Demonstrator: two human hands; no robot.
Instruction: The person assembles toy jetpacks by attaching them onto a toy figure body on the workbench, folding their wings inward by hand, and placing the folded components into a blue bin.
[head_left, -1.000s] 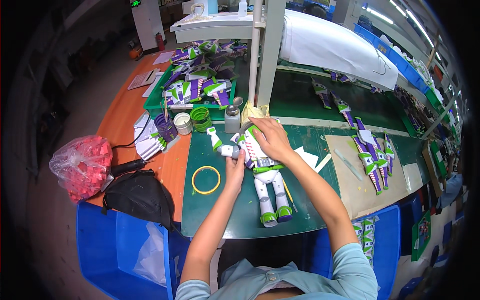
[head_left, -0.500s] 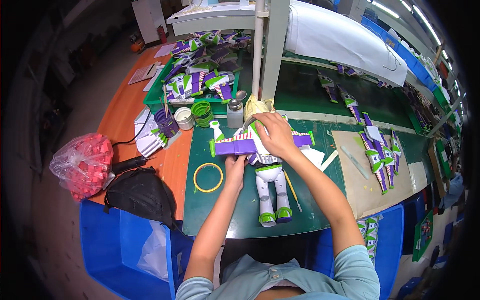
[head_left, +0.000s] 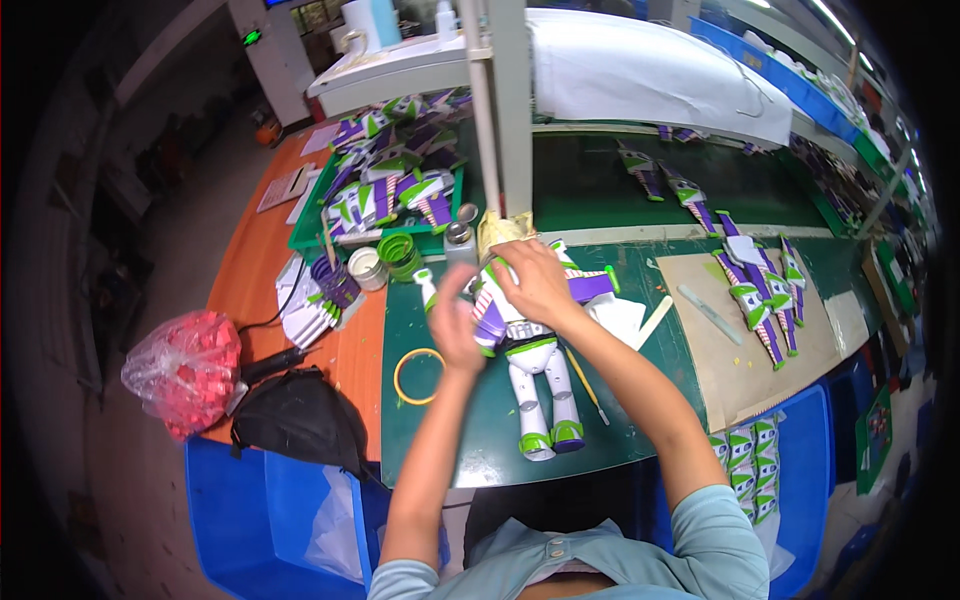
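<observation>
A white, green and purple winged toy figure [head_left: 533, 362] lies on the green tabletop, its legs toward me. My right hand [head_left: 537, 284] lies over its upper body, fingers curled down on it and hiding much of the chest and head. The right wing [head_left: 594, 286] sticks out beyond that hand. Smeared by motion, my left hand [head_left: 456, 325] is raised at the left wing [head_left: 489, 325], which now points down and looks short. Whether the fingers grip this wing I cannot tell. A small white and green piece [head_left: 425, 288] lies just left of this hand.
Paint pots, one green [head_left: 399, 257] and one white [head_left: 367, 268], stand by a metal-topped bottle [head_left: 459, 243]. Behind is a green crate [head_left: 305, 232] of winged parts. A yellow tape ring [head_left: 398, 384] lies left, a thin brush [head_left: 588, 388] right. More winged parts [head_left: 757, 290] rest on cardboard.
My left hand has come up from under the left wing to its outer side. That wing, stretched out flat before, now angles downward. My right hand stays on the figure; the whole view has shifted.
</observation>
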